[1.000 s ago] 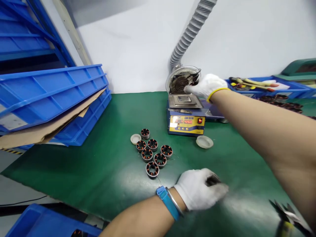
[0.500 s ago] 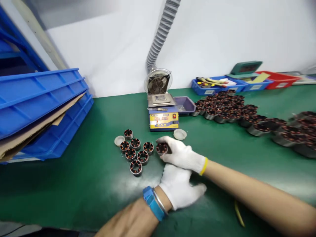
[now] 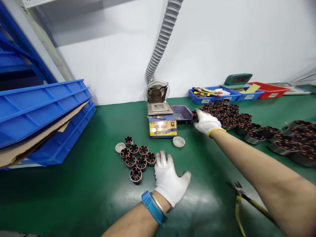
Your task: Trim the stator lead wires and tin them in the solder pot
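My left hand, in a white glove, lies with its fingers and thumb spread on the green table, its fingertips beside the end ring of a group of wound motor stators. These are steel rings with black and copper insides. My right hand, gloved too, has reached out to the left end of a big pile of stators. Its fingers curl round a stator there, which they mostly hide. Two small pale round dishes stand near the group and the machine.
A yellow-and-blue solder pot stands below a grey duct hose, beside a purple tray. Cutting pliers lie under my right forearm. Blue crates rise at left; blue and red bins line the back.
My right hand has left a stator at the group's right side and moved right and away to the pile. My left hand's fingers are now uncovered. The pliers have come into fuller view.
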The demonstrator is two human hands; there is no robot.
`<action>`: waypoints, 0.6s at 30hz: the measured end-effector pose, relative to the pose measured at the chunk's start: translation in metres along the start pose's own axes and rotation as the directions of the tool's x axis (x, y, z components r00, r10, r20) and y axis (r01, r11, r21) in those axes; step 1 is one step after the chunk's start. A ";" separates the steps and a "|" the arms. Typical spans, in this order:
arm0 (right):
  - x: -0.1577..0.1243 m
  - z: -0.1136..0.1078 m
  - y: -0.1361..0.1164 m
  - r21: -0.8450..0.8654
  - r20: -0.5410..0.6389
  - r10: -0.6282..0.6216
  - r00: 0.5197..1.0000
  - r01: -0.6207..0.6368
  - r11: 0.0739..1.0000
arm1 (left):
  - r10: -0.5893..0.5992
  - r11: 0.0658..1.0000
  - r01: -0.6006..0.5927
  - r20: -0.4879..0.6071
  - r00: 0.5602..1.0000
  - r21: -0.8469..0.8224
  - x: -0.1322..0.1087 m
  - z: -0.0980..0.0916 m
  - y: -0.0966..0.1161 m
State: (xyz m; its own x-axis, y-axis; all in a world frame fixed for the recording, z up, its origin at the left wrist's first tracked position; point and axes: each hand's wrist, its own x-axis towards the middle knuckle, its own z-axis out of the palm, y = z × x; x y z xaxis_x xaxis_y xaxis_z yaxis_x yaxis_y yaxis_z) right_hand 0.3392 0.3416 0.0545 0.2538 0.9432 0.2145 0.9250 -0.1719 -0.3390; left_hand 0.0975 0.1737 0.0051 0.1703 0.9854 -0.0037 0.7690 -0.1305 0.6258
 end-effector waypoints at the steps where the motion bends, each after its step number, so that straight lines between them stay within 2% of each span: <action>1: 0.004 0.003 0.002 -0.030 0.023 -0.016 1.000 0.017 0.999 | -0.001 1.000 0.001 -0.012 1.000 -0.012 0.000 -0.001 0.000; 4: 0.008 0.006 -0.002 -0.080 0.061 -0.031 0.998 0.036 0.996 | 0.015 0.997 -0.016 -0.026 1.000 -0.069 0.001 -0.003 -0.002; 7: -0.001 -0.003 -0.004 -0.099 0.069 -0.016 0.997 0.023 0.995 | 0.034 0.976 -0.047 -0.066 0.997 -0.213 0.001 -0.004 -0.004; 9: -0.021 -0.014 -0.001 -0.101 0.065 0.016 0.998 -0.010 0.995 | 0.040 0.910 -0.086 -0.121 0.992 -0.406 0.001 -0.004 -0.004; 11: -0.052 -0.022 0.003 -0.099 0.058 0.062 0.996 -0.056 0.994 | 0.005 0.767 -0.082 -0.122 0.993 -0.637 -0.001 -0.003 -0.003; 13: -0.090 -0.025 0.004 -0.044 0.062 0.066 0.996 -0.063 0.997 | -0.050 0.578 0.032 0.004 0.999 -0.816 -0.003 -0.001 -0.002; 15: -0.125 -0.023 0.001 0.101 0.065 -0.044 0.997 0.037 0.994 | -0.058 0.438 0.191 0.184 0.981 -0.879 -0.006 0.003 -0.001; 18: -0.158 -0.017 -0.006 0.272 -0.025 -0.276 0.961 0.272 0.923 | -0.019 0.395 0.293 0.311 0.950 -0.871 -0.008 0.006 -0.001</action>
State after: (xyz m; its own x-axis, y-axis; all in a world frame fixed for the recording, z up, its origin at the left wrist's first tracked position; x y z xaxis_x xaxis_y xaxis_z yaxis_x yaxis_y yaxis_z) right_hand 0.2985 0.1884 0.0377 -0.0039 0.9464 0.3229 0.8458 0.1754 -0.5038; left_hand 0.0990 0.1653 -0.0002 0.3382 0.9051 -0.2579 -0.1834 0.3321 0.9252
